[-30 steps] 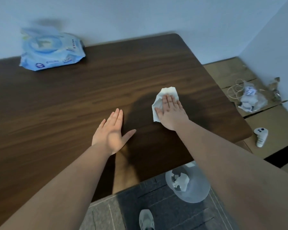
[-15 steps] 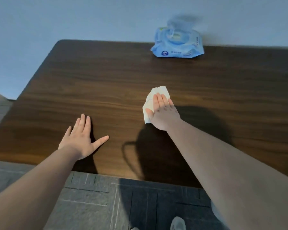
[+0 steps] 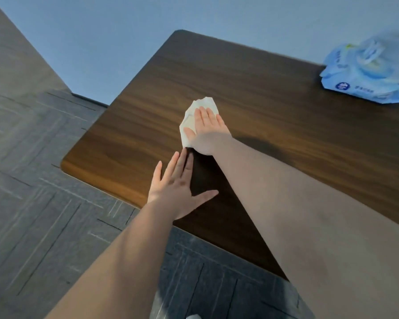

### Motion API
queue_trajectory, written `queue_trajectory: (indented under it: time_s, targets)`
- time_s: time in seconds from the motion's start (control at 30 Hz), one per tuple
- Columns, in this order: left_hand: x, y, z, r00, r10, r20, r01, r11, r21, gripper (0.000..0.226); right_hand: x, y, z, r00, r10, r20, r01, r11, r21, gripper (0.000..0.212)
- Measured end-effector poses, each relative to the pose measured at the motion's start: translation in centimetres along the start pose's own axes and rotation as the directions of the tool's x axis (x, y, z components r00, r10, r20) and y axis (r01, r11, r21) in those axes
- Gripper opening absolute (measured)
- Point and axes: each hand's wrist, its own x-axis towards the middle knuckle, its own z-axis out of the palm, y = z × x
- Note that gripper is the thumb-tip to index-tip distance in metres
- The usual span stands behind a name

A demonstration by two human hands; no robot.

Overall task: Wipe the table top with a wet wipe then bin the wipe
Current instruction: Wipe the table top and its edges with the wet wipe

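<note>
The left hand [image 3: 179, 186] lies flat, fingers spread, empty, on the table [image 3: 274, 93]'s near edge. Just beyond it, the right hand [image 3: 206, 131] presses flat on the wet wipe [image 3: 189, 116], partly covering it. Farthest along the table, a blurred, cut-off pack [image 3: 369, 74], probably wipes.

Both forearms are bare to the frame edge, with no sleeves; left hand [image 3: 179, 184] and right hand [image 3: 206, 130] ungloved.

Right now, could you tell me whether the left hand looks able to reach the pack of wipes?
Probably not without a shift: the left hand lies flat near the table's near edge, the pack sits at the far right, and the right arm, pressing the wipe, crosses between them.
</note>
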Motion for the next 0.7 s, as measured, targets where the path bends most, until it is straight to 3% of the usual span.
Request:
queue_trajectory:
  time_s: [0.1, 0.23, 0.37, 0.7]
  targets:
    - [-0.1, -0.3, 0.0, 1.000, 0.021, 0.018, -0.021, 0.999, -0.041, 0.111, 2.3, -3.6, -0.1, 0.997, -0.071, 0.023, 0.071, 0.997, 0.000, 0.069]
    - [0.1, -0.6, 0.3, 0.998, 0.038, 0.041, -0.040, 0.999, 0.030, 0.092, 3.4, -6.1, 0.1, 0.988, -0.151, 0.041, 0.152, 0.988, -0.023, 0.069]
    - [0.0, -0.5, 0.0, 0.999, 0.047, 0.014, -0.047, 0.999, -0.020, 0.107, 2.5, -5.1, 0.2, 0.979, -0.202, 0.032, 0.203, 0.979, -0.023, 0.068]
    - [-0.3, 0.3, -0.5, 1.000, 0.000, 0.019, 0.000, 1.000, 0.016, 0.108, -5.3, 5.5, 0.5, 1.000, 0.011, -0.013, -0.011, 1.000, 0.013, 0.065]
